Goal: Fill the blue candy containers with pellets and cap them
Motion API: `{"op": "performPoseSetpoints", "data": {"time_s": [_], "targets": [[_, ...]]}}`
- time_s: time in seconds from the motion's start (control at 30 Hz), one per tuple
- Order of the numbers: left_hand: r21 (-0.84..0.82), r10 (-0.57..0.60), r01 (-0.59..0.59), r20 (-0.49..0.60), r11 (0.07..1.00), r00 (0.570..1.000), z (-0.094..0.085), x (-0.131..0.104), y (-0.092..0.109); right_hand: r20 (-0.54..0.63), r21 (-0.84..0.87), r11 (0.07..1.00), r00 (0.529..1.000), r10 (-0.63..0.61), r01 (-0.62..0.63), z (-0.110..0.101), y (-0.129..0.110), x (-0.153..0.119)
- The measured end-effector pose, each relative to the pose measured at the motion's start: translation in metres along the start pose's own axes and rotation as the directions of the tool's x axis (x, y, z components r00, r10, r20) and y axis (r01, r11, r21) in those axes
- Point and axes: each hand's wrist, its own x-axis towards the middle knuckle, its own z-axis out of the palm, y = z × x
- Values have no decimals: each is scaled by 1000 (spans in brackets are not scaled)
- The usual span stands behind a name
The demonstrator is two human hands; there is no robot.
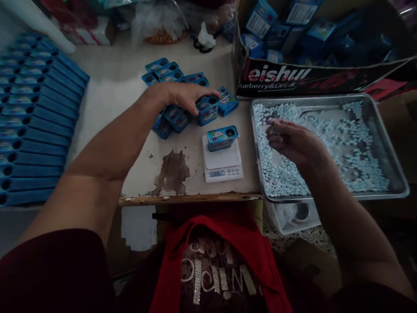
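My left hand (187, 94) is closed round a small blue box (207, 111) in a loose group of blue boxes (177, 119). Another blue box (222, 138) with a dark round hole on top rests on a white digital scale (224, 161), whose display is lit. Over the left part of a metal tray (387, 130) my right hand (289, 138) has its fingers drawn together. Small pale blue and white pieces (283, 180) cover much of the tray. Whatever lies between the right fingers is too small or blurred to make out.
Stacked rows of blue boxes (35, 126) fill the left side. A large dark carton (312, 80) holding more blue packs stands behind the tray. At the back are a clear bag (159, 26) and a crumpled white tissue (206, 38). The table's wooden front edge (192, 198) runs nearest me.
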Motion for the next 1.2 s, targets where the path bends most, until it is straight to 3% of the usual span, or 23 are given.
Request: {"op": "performPoseSetpoints", "data": {"time_s": [0.1,0.13,0.27,0.43,0.6,0.83,0.97,1.03,1.1,1.13,1.2], "targets": [[-135,-7,35,205,990,979,-10,12,-27,-22,69,980,983,-185,186,40,-10,18],[-170,-14,46,185,984,983,-13,9,-32,-38,84,963,967,-253,256,55,-11,23],[-290,-26,4,-69,957,997,-20,-30,-33,-95,70,872,873,-478,485,104,-10,31],[-223,-18,-16,-150,975,989,-22,-83,-34,-77,-215,797,804,-590,564,128,-7,30],[-181,-1,-40,-221,983,975,-14,-114,-50,-21,-401,761,825,-565,511,129,0,29],[-232,-52,-12,-269,973,962,-20,-139,-43,-61,-347,796,835,-547,497,130,-7,18],[-165,-80,13,-408,986,909,-20,-160,-20,-226,-312,798,775,-589,516,88,-9,21],[-127,-73,15,-461,992,885,-10,-169,-8,-220,-410,778,776,-591,477,60,1,27],[-123,-81,24,-484,992,871,5,-174,5,-60,-621,678,839,-541,393,39,16,34],[-134,-91,28,-492,991,866,12,-174,12,60,-732,571,870,-489,371,33,23,37],[-160,-114,35,-515,986,850,23,-169,25,269,-873,291,884,-382,391,31,37,45]]}}
